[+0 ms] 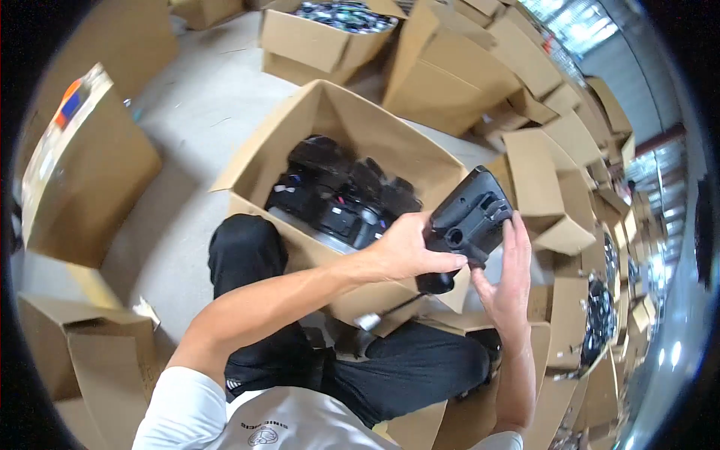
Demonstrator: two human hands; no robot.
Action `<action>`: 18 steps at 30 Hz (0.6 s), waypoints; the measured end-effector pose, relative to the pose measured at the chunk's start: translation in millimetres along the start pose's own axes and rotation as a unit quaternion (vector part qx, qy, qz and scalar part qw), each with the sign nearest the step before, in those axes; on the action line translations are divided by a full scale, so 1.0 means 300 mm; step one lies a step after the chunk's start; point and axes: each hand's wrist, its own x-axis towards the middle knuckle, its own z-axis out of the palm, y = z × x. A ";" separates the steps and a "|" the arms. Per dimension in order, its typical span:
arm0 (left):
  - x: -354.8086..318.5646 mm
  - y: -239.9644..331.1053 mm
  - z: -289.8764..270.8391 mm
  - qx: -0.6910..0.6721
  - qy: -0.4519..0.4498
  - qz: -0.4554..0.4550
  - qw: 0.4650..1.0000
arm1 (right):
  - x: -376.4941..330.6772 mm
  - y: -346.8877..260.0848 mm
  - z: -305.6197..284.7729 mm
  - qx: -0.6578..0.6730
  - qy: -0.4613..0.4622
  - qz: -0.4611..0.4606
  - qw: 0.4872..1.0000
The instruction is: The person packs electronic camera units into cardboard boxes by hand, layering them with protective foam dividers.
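Observation:
A black plastic housing [469, 214] with a round hole and moulded clips is held up over the near right side of the open carton. My left hand [409, 246] grips its left side, thumb lying across the lower edge. Against its right edge, my right hand [508, 274] steadies it with fairly straight fingers and the thumb near the bottom. Below it hangs a rounded black part [436, 283], and a dark cable with a white connector [367, 322] dangles there. Inside the carton [281, 135] lie several similar black plastic units [341, 191], some glossy, with white labels.
My bent legs [420, 367] are close against the carton. A carton of small shiny parts [345, 16] stands beyond it. Tall cartons flank the left [94, 172] and far right [457, 67]. More open cartons [536, 184] crowd the right side. Grey floor [199, 97] shows at the left.

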 end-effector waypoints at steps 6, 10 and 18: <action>-0.038 0.002 -0.083 0.457 0.249 0.321 0.791 | 0.224 -0.211 0.071 0.648 0.009 0.209 0.732; -0.008 0.014 -0.134 0.613 0.262 0.361 0.652 | 0.355 -0.300 0.185 0.487 0.174 0.211 0.830; -0.157 0.016 -0.147 0.583 0.085 0.202 0.783 | 0.466 -0.187 0.533 0.127 -0.061 0.041 0.989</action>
